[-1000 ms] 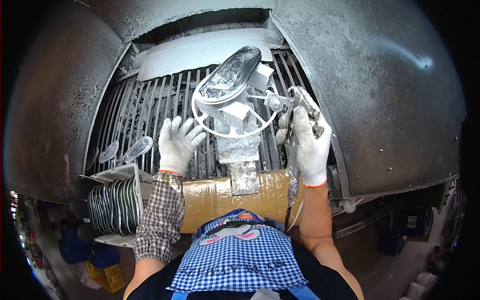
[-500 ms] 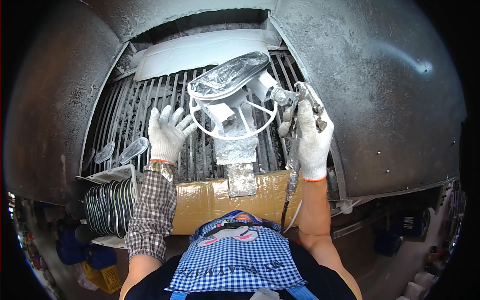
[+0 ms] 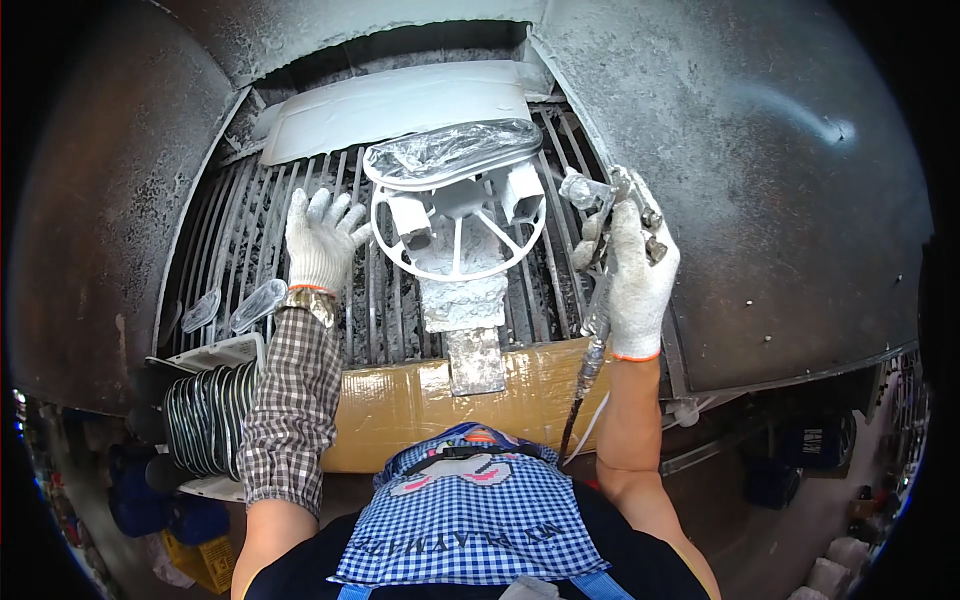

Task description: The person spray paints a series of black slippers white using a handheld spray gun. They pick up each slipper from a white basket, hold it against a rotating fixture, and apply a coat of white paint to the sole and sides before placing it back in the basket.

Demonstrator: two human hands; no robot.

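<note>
The right hand [image 3: 640, 285] conceals the grip of the spray gun [image 3: 588, 191]. The wrapped sole [image 3: 453, 153] covers the far rim of the spoked wheel [image 3: 457, 275]. The checked sleeve [image 3: 292, 405] blocks part of the basket [image 3: 225, 352]. The lower edge cuts off the apron straps [image 3: 603, 585]. Objects [image 3: 55, 490] along the dark left margin are too small to identify.

Grey film-wrapped oval piece [image 3: 450, 152] on white round spoked stand [image 3: 457, 277], above dark slatted metal grate [image 3: 378, 300]. White rectangular panel [image 3: 400, 102] behind. Long brown tape-covered ledge [image 3: 400, 410] before the grate. Left: two grey oval pieces [image 3: 258, 306] on grate; nearer, white plastic crate [image 3: 218, 352] containing dark curved pieces [image 3: 208, 415]. Right: silvery metal spray gun [image 3: 588, 190] in white-gloved right hand [image 3: 640, 275].
</note>
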